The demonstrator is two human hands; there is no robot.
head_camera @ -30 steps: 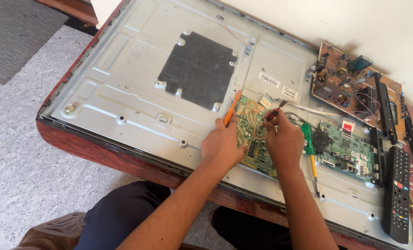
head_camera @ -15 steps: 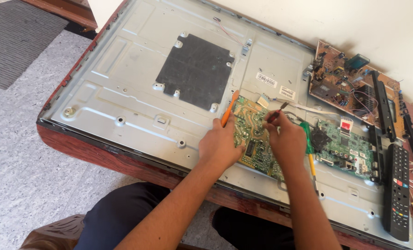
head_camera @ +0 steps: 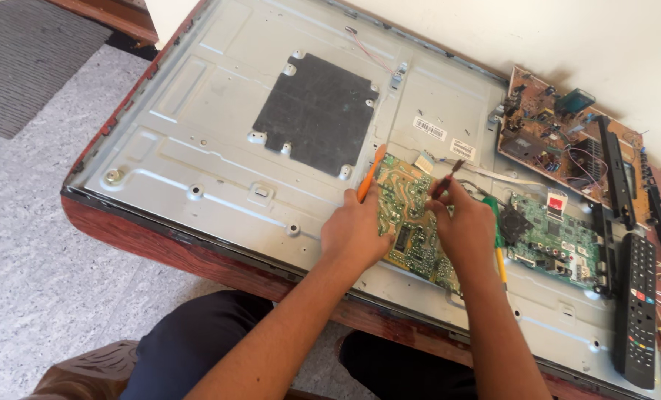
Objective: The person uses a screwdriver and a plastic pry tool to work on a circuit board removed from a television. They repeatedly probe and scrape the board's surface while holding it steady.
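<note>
A yellow-green circuit board point(head_camera: 412, 222), densely soldered, lies flat; left hand point(head_camera: 356, 233) grips an orange probe point(head_camera: 371, 174), right hand point(head_camera: 465, 228) a dark one point(head_camera: 446, 178).

A black remote control point(head_camera: 636, 307) and brown circuit board point(head_camera: 549, 141) lie right — grey mat point(head_camera: 27, 55) far left.

table: reddish wooden table point(head_camera: 160, 248), I only see its front edge really
on it: big grey TV back panel point(head_camera: 197, 141) covering nearly all of it
right end: black remote point(head_camera: 636, 311) beside the panel
</note>
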